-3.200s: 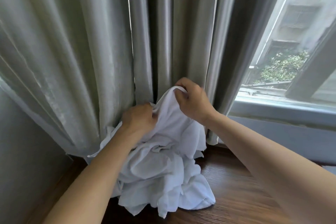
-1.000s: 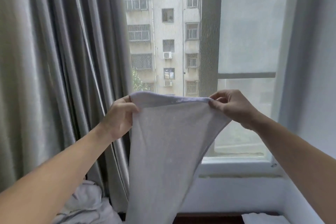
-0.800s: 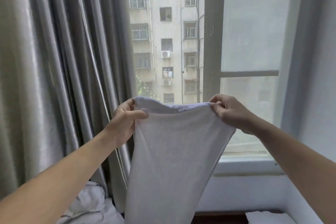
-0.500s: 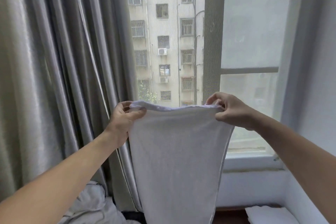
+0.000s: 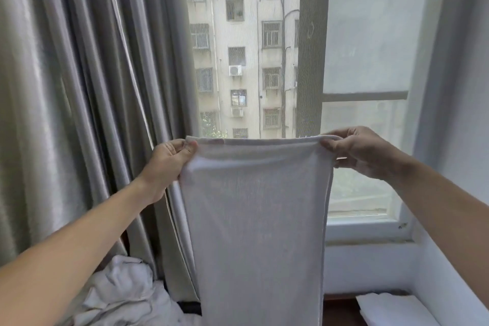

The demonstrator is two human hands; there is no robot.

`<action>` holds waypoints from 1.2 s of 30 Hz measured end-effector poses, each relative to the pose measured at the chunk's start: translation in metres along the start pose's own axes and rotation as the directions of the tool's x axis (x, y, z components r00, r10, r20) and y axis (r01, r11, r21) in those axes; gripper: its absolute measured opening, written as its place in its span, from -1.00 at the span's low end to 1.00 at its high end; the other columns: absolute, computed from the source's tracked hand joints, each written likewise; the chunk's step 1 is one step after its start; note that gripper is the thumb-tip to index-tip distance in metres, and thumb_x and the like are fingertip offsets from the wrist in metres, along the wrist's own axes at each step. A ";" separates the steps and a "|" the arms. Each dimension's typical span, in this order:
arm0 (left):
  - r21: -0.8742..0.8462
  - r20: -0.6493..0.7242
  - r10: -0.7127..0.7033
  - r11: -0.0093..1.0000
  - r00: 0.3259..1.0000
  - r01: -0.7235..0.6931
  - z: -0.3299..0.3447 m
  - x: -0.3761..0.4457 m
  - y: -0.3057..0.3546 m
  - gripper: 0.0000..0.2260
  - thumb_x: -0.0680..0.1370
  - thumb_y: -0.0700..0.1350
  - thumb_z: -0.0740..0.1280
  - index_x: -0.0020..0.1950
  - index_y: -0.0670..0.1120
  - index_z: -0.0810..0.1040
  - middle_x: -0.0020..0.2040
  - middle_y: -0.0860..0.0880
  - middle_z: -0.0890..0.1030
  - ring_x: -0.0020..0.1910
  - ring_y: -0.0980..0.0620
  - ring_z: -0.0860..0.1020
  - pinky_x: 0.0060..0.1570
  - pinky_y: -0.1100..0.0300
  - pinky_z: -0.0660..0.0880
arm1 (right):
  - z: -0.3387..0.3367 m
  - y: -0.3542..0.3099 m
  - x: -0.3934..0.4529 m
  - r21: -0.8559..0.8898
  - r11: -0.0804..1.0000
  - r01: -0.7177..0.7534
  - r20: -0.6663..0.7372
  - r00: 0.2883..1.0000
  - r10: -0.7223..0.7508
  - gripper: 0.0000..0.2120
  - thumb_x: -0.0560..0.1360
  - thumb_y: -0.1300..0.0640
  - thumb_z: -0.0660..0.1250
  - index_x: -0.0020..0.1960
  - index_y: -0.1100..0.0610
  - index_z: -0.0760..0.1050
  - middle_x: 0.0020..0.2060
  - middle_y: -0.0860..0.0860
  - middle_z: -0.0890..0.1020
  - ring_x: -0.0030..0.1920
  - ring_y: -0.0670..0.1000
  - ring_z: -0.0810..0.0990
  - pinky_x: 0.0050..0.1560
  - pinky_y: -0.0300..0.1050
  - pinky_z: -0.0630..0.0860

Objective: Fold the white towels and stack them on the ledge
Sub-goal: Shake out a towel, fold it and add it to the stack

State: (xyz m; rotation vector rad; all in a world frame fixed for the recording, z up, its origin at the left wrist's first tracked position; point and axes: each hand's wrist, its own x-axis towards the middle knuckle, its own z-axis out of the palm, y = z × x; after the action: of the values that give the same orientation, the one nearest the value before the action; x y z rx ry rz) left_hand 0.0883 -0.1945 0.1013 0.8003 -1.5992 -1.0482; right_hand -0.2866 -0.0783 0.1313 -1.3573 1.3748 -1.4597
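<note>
Towel: white towel (image 5: pixel 258 219) held up at center frame, hangs straight down past bottom edge, top edge stretched level betw. both hands, in front of window (image 5: pixel 365 34).
L hand: left hand (image 5: pixel 166 164) at 9 o'clock of towel, pinches top-left corner, thumb on the near face.
R hand: right hand (image 5: pixel 360 152) at 3 o'clock, grips top-right corner, fingers curled.
Pile: crumpled white towels (image 5: pixel 124 296) at 7 o'clock, low by grey curtain (image 5: pixel 79 87).
Stack: folded white towel (image 5: pixel 391 308) at 5 o'clock on dark wood ledge (image 5: pixel 340 309).
</note>
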 end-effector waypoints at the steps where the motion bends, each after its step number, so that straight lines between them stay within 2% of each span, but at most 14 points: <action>1: 0.023 0.003 0.009 1.000 1.000 -0.009 0.001 0.000 0.001 -0.75 0.66 -0.03 0.31 0.09 -0.19 0.66 -0.18 -0.07 0.70 -0.34 0.10 0.65 -0.43 0.25 0.57 | -0.002 0.000 0.001 0.034 0.999 -0.029 -0.002 1.000 0.029 -0.86 0.57 0.25 0.40 0.08 0.23 0.68 -0.22 0.01 0.67 -0.32 -0.04 0.60 -0.39 -0.21 0.57; 4: 0.070 0.032 0.038 0.997 0.999 -0.040 0.000 0.001 -0.001 -0.76 0.68 -0.06 0.28 0.15 -0.19 0.64 -0.18 -0.07 0.69 -0.35 0.10 0.64 -0.48 0.30 0.50 | -0.005 0.005 0.006 0.031 0.998 -0.051 -0.082 0.995 0.054 -0.88 0.55 0.25 0.43 0.07 0.24 0.68 -0.24 0.02 0.64 -0.33 -0.02 0.59 -0.41 -0.20 0.60; 7: 0.128 0.056 0.025 0.991 0.998 -0.032 0.000 0.006 -0.004 -0.71 0.67 -0.01 0.30 0.19 -0.21 0.62 -0.17 -0.18 0.65 -0.34 -0.07 0.58 -0.54 0.18 0.49 | -0.008 0.013 0.011 -0.075 0.996 -0.049 -0.211 0.977 0.032 -0.93 0.52 0.27 0.49 -0.05 0.29 0.66 -0.30 0.07 0.61 -0.43 -0.07 0.59 -0.46 -0.17 0.61; 10: 0.192 0.040 -0.048 0.981 0.998 0.040 0.004 0.019 -0.004 -0.77 0.66 -0.03 0.34 0.08 -0.18 0.65 -0.20 -0.13 0.64 -0.39 0.01 0.57 -0.51 0.19 0.52 | -0.009 0.020 0.018 -0.104 0.993 -0.052 -0.275 0.961 0.022 -0.89 0.50 0.30 0.50 -0.16 0.33 0.62 -0.39 0.07 0.58 -0.49 -0.05 0.58 -0.47 -0.11 0.64; 14: 0.279 -0.047 -0.139 0.949 0.989 0.146 0.020 0.039 0.002 -0.85 0.64 -0.04 0.39 -0.08 -0.05 0.66 -0.28 0.03 0.57 -0.38 0.08 0.51 -0.48 0.21 0.47 | -0.008 0.026 0.036 -0.039 0.998 -0.058 -0.312 0.949 0.043 -0.85 0.58 0.31 0.41 -0.14 0.36 0.58 -0.22 0.16 0.55 -0.27 0.12 0.59 -0.36 -0.05 0.69; 18: 0.258 -0.109 -0.217 0.936 0.970 0.238 0.028 0.062 0.010 -0.84 0.66 -0.08 0.36 0.12 -0.15 0.64 -0.34 -0.02 0.30 -0.44 0.04 0.19 -0.52 0.30 0.14 | -0.012 0.017 0.051 -0.114 0.993 -0.021 -0.286 0.958 -0.012 -0.82 0.65 0.32 0.29 -0.10 0.36 0.56 -0.22 0.17 0.56 -0.24 0.17 0.58 -0.34 0.01 0.70; 19: 0.248 -0.117 -0.230 0.935 0.966 0.252 0.030 0.064 0.015 -0.83 0.66 -0.08 0.35 0.16 -0.15 0.62 -0.32 -0.03 0.30 -0.46 0.04 0.18 -0.53 0.32 0.11 | -0.013 0.014 0.054 -0.142 0.990 -0.013 -0.295 0.955 -0.029 -0.83 0.66 0.30 0.29 -0.07 0.35 0.56 -0.23 0.16 0.55 -0.26 0.17 0.58 -0.35 0.04 0.69; 20: 0.233 -0.123 -0.234 0.938 0.964 0.257 0.033 0.066 0.020 -0.83 0.67 -0.09 0.35 0.19 -0.15 0.61 -0.30 -0.04 0.36 -0.48 0.05 0.23 -0.55 0.32 0.15 | -0.014 0.010 0.056 -0.158 0.987 -0.004 -0.309 0.950 -0.045 -0.84 0.66 0.28 0.30 -0.05 0.33 0.57 -0.23 0.15 0.55 -0.27 0.17 0.59 -0.37 0.05 0.69; 22: 0.178 -0.135 -0.225 0.953 0.965 0.247 0.039 0.066 0.032 -0.82 0.67 -0.10 0.33 0.22 -0.15 0.59 -0.16 -0.07 0.55 -0.43 0.02 0.47 -0.58 0.27 0.40 | -0.017 0.003 0.061 -0.153 0.988 0.023 -0.346 0.935 -0.076 -0.84 0.66 0.25 0.32 -0.07 0.28 0.57 -0.19 0.14 0.56 -0.25 0.17 0.60 -0.39 0.04 0.69; 23: 0.137 -0.137 -0.221 0.961 0.966 0.239 0.044 0.065 0.037 -0.82 0.68 -0.11 0.31 0.23 -0.17 0.57 -0.06 -0.11 0.60 -0.34 -0.02 0.58 -0.51 0.21 0.55 | -0.017 0.000 0.063 -0.136 0.990 0.044 -0.365 0.927 -0.091 -0.84 0.65 0.24 0.32 -0.09 0.27 0.56 -0.18 0.14 0.56 -0.23 0.15 0.60 -0.39 0.02 0.69; 25: 0.072 -0.173 -0.200 0.974 0.964 0.215 0.051 0.060 0.044 -0.82 0.69 -0.16 0.28 0.23 -0.20 0.57 0.06 -0.15 0.62 -0.20 -0.08 0.64 -0.32 0.09 0.67 | -0.018 -0.004 0.061 -0.089 0.990 0.107 -0.385 0.913 -0.133 -0.84 0.65 0.24 0.33 -0.10 0.26 0.55 -0.20 0.12 0.56 -0.23 0.11 0.59 -0.37 -0.02 0.69; 29: 0.055 -0.226 -0.146 0.985 0.963 0.162 0.057 0.026 0.045 -0.90 0.67 -0.19 0.30 0.10 -0.12 0.62 0.07 -0.09 0.64 -0.14 -0.06 0.66 -0.23 0.11 0.62 | -0.022 -0.001 0.036 -0.065 0.981 0.183 -0.365 0.911 -0.194 -0.85 0.63 0.22 0.36 -0.10 0.23 0.54 -0.18 0.11 0.58 -0.19 0.12 0.63 -0.30 -0.01 0.71; 32: 0.082 -0.180 -0.169 0.979 0.969 0.186 0.053 -0.014 0.034 -0.86 0.66 -0.16 0.35 0.16 -0.13 0.66 0.03 -0.08 0.70 -0.22 -0.02 0.68 -0.25 0.12 0.60 | -0.027 0.017 0.005 -0.090 0.983 0.157 -0.313 0.933 -0.178 -0.86 0.64 0.22 0.35 -0.08 0.24 0.54 -0.19 0.14 0.57 -0.20 0.13 0.62 -0.29 0.05 0.72; 36: 0.120 -0.102 -0.237 0.961 0.966 0.249 0.044 -0.072 -0.001 -0.83 0.68 -0.15 0.32 0.18 -0.17 0.65 -0.10 -0.13 0.70 -0.31 0.01 0.68 -0.41 0.22 0.54 | -0.029 0.054 -0.045 -0.142 0.982 0.122 -0.212 0.966 -0.151 -0.84 0.65 0.29 0.31 -0.11 0.22 0.55 -0.22 0.15 0.53 -0.24 0.12 0.58 -0.34 0.02 0.70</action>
State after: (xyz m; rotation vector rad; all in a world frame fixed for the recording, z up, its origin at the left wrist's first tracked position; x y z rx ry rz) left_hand 0.0643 -0.1207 0.0681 1.1404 -1.5347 -1.0713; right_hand -0.3144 -0.0389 0.0725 -1.4272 1.5653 -1.6813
